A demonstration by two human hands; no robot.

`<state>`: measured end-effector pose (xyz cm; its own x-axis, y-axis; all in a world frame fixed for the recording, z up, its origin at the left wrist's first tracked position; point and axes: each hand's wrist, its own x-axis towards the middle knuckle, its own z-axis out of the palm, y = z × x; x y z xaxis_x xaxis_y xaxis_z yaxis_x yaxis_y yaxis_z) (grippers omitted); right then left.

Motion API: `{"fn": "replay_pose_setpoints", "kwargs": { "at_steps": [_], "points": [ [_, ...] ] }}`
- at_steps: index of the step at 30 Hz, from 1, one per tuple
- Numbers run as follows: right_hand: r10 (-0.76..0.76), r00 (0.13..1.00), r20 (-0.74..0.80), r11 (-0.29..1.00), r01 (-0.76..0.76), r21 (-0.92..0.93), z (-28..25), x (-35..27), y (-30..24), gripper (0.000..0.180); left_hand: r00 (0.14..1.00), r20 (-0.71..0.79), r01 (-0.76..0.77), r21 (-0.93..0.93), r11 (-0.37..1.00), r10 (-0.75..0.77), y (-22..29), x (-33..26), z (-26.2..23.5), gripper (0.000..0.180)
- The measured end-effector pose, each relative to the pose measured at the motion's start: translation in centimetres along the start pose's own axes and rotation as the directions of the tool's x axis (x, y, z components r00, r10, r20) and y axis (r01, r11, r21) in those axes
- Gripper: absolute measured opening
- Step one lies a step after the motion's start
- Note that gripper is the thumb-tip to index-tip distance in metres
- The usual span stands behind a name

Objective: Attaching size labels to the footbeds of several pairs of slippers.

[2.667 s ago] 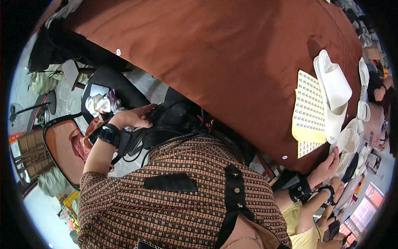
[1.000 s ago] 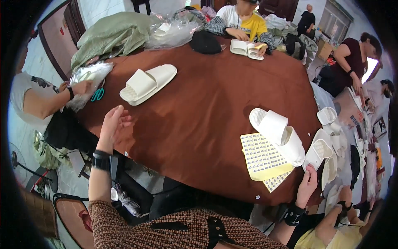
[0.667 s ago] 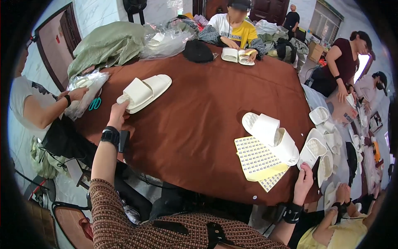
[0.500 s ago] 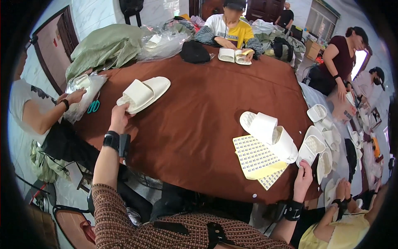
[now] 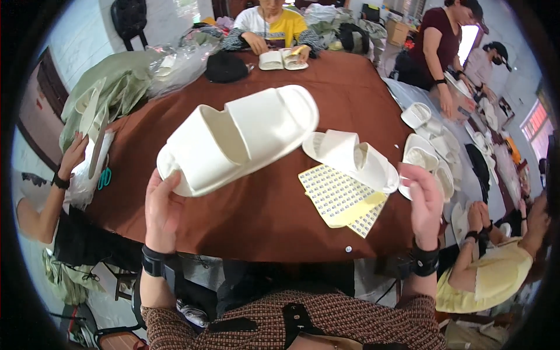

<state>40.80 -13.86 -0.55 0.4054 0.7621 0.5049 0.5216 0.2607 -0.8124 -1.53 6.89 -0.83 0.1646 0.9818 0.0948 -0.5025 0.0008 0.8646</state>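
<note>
Beyond your left hand [image 5: 161, 211], its pinched slippers [image 5: 267, 123] now clear the cloth [image 5: 256, 227], free to turn; your right hand [image 5: 424, 203] is half-curled, hold unclear.

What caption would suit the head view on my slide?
Left hand holds white slippers over a brown table; right hand is beside more slippers.

White slippers [image 5: 255, 135] lifted off brown table [image 5: 262, 227] by left hand [image 5: 162, 204], second pair [image 5: 89, 115] raised by co-worker [image 5: 38, 216]
</note>
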Motion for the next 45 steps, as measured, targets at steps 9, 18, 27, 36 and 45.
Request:
{"fn": "replay_pose_setpoints", "kwargs": {
  "at_steps": [9, 18, 27, 36, 45],
  "points": [
    [0.135, 0.911, 0.391, 0.666, -0.375, 0.645, 4.7, 0.5, -1.7, 0.043, 0.939, 0.2, 0.306, -0.116, 0.945, -0.28, -6.2, -5.4, 5.5, 0.042],
    [0.249, 0.894, 0.373, 0.666, -0.438, 0.604, 3.9, 0.5, -1.6, 0.036, 0.917, 0.26, 0.328, -0.059, 0.943, -0.303, -6.4, -6.7, 4.9, 0.039],
    [0.276, 0.937, 0.216, 0.746, -0.35, 0.566, 2.5, 2.9, -2.2, 0.035, 0.993, -0.035, 0.113, -0.082, 0.99, -0.116, -2.9, -4.4, 1.0, 0.028],
    [0.164, 0.95, 0.266, 0.954, -0.221, 0.203, 4.8, 8.3, -4.2, 0.029, 0.998, -0.015, 0.069, 0.265, 0.962, -0.067, -0.4, 1.6, -0.3, 0.027],
    [-0.018, 0.905, 0.426, 0.967, -0.092, 0.236, 14.5, 11.3, -2.7, 0.036, 0.98, 0.141, 0.025, 0.617, 0.787, -0.142, -2.6, 8.7, 1.3, 0.037]
  ]
}}
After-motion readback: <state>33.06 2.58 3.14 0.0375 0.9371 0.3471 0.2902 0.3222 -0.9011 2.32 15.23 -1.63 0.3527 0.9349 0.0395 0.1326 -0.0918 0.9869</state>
